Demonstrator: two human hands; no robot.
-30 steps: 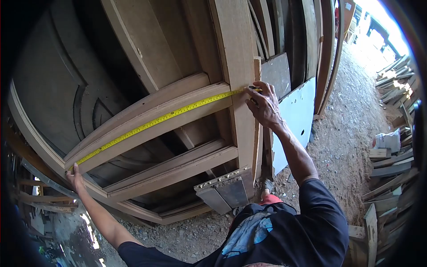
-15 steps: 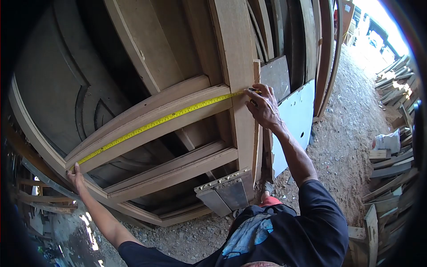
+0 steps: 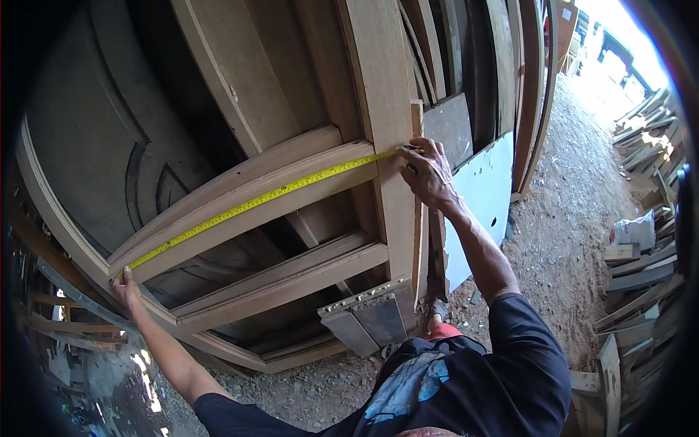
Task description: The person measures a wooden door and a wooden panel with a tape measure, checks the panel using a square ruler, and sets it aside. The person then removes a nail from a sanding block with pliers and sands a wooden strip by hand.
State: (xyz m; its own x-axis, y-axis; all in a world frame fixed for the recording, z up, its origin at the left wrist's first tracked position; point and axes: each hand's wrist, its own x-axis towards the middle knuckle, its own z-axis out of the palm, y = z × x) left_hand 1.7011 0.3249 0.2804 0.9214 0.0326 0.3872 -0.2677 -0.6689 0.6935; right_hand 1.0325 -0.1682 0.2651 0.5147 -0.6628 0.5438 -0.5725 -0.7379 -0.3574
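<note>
A yellow tape measure (image 3: 280, 191) is stretched along a wooden crossbar of a light brown wooden frame (image 3: 393, 87). At the frame's left edge, my left hand (image 3: 128, 291) pinches the blade's end, with the thumb pointing up against the wood. My right hand (image 3: 431, 176) is closed around the dark tape case at the right upright, and its fingers mostly hide the case. The blade lies nearly flat on the wood between both hands. Below it runs a second crossbar (image 3: 291, 284), parallel to the first.
Behind the frame lean dark carved door panels (image 3: 73, 146). Boards and a white sheet (image 3: 479, 207) stand to the right. Scrap wood (image 3: 644, 284) is piled along the far right of the dirt ground (image 3: 557, 240). A small grey panel piece (image 3: 368, 320) rests against the frame near my feet.
Both hands hold almost the same places on the tape. My right hand has shifted very slightly left, and the view has moved a little.
</note>
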